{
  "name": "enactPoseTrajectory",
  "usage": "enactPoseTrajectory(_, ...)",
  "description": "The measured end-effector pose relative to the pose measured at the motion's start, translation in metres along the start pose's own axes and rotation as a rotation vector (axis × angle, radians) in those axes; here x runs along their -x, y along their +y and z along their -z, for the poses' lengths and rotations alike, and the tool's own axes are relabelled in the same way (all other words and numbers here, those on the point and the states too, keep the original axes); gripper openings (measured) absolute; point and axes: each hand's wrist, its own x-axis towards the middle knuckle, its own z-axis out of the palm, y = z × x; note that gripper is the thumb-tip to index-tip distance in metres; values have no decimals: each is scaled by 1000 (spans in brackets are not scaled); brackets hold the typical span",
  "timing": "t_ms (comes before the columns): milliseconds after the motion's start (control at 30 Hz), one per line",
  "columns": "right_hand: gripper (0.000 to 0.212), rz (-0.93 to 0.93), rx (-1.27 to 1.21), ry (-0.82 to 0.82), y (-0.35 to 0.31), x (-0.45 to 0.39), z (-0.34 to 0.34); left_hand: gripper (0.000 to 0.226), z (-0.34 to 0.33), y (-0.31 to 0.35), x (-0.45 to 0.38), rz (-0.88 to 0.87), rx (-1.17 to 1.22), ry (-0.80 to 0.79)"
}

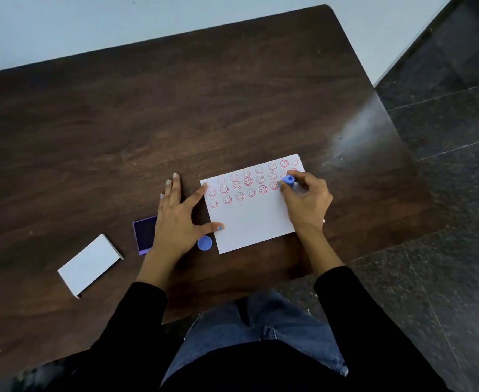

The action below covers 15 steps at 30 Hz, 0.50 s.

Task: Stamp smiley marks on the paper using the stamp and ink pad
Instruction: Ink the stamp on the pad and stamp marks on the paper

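Stamp: the small blue plastic cylinder stamp (288,181) stands on the far right part of the paper, at the right end of the third row of marks; its hollow top faces the camera.
Right hand: the right hand (306,200) is pinched around the stamp, thumb on the left side and fingers on the right, wrist resting over the paper's right edge.
Left hand: the left hand (176,215) lies flat and spread, grasping nothing; forefinger and thumb tips touch the paper's left edge.
Paper: the white rectangular sheet of paper (249,222) lies near the table's near right edge, with red smiley marks (248,181) in three rows across its far half and the near half blank.
Ink pad: the dark purple ink pad (145,233) sits left of the paper, partly under the left wrist.
Others: a round blue cap (204,243) lies just left of the paper; a white cardboard box (90,264) lies further left on the dark wooden table (176,108).
Handling: the stamp looks light, rigid and smooth, so a low pinch on its sides should keep it upright. The paper is thin and likely to slide, so it probably needs pinning at its edge.
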Motion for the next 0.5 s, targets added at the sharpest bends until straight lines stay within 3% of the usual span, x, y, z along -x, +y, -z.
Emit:
enactPoseTrajectory(100, 33, 75, 105, 3, -2, 2, -3, 92, 0, -1, 0, 2, -3, -7)
enactPoseTrajectory(233, 32, -49, 38, 27, -3, 2, -5, 93, 1, 0, 1, 1, -9, -12)
enactPoseTrajectory(367, 33, 39, 99, 20, -3, 4, -6, 92, 1, 0, 1, 3, -14, -19)
enactPoseTrajectory(500, 32, -28, 60, 41, -2, 1, -5, 92, 2, 0, 1, -2, 2, -16)
